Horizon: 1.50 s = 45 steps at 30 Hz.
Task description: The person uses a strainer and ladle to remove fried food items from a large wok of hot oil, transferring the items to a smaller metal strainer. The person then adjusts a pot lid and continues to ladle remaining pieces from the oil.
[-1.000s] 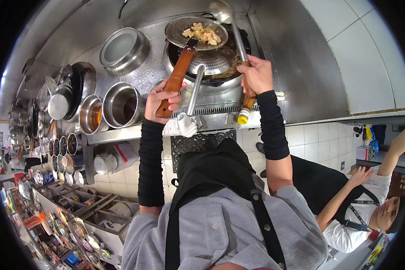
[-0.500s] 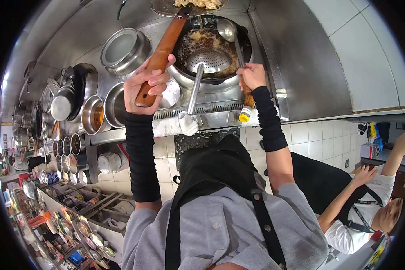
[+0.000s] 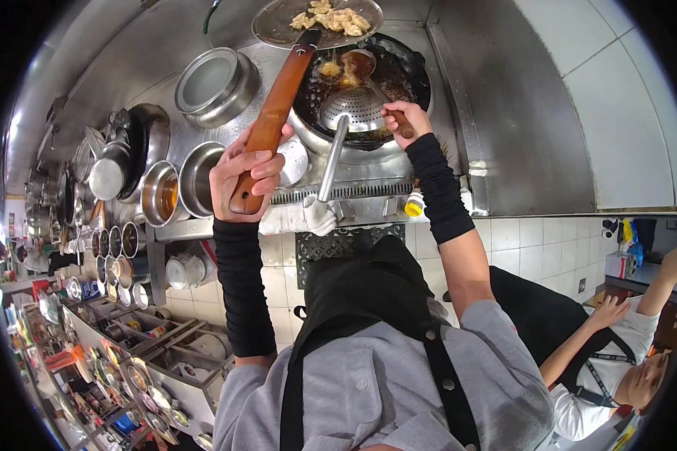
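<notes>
My left hand point(image 3: 250, 171) is closed around the wooden handle of a round, flat skimmer point(image 3: 274, 31), held above the wok's far left edge. Pale battered pieces point(image 3: 335, 19) lie on it. Closed on a ladle's wooden grip, my right hand point(image 3: 409, 122) is over the right side of the wok point(image 3: 423, 83). The ladle's bowl point(image 3: 359, 65) is tilted low in the wok, with brown liquid and pale bits in and around it. A perforated strainer point(image 3: 356, 107) rests across the wok's near side, its metal handle pointing toward me.
Left of the wok stand a lidded steel pot point(image 3: 212, 81), an open steel pot point(image 3: 197, 184) and one with orange liquid point(image 3: 160, 194). A white cloth point(image 3: 317, 216) hangs at the stove's front edge beside a yellow-capped bottle point(image 3: 414, 203). Another person point(image 3: 605, 331) is at the right.
The ladle has swung left and tipped down into the wok, my right hand moving up and left with it. More of the skimmer shows, and my left hand sits a little lower.
</notes>
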Each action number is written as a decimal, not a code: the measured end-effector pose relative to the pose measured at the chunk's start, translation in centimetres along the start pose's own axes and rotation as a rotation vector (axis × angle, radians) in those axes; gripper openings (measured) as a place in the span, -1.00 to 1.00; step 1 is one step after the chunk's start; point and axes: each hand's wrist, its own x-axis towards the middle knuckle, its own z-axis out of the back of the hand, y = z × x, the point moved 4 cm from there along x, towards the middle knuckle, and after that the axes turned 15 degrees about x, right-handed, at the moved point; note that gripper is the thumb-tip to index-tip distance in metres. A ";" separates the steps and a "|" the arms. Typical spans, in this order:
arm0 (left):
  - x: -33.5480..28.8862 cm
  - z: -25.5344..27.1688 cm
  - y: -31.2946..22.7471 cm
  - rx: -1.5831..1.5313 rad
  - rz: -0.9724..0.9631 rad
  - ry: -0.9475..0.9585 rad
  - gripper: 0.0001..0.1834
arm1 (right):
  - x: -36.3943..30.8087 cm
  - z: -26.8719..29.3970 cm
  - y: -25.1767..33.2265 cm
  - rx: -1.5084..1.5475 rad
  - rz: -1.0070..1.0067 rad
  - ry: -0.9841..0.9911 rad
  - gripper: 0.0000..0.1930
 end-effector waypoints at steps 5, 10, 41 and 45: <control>0.6 0.1 0.0 -0.005 0.019 -0.024 -0.36 | 1.5 -2.2 -1.6 0.150 -0.197 0.083 -0.89; 1.0 0.5 0.1 -0.054 0.015 -0.008 -0.36 | 0.3 -4.4 -1.7 0.060 -0.192 0.025 -0.86; 0.3 -1.9 -0.4 -0.118 -0.011 0.069 -0.33 | -11.3 -3.5 -0.6 -2.024 0.482 0.300 -0.51; 0.3 -2.0 -0.4 -0.120 -0.017 0.078 -0.33 | -10.0 -2.1 -2.9 -1.752 0.603 0.182 -0.56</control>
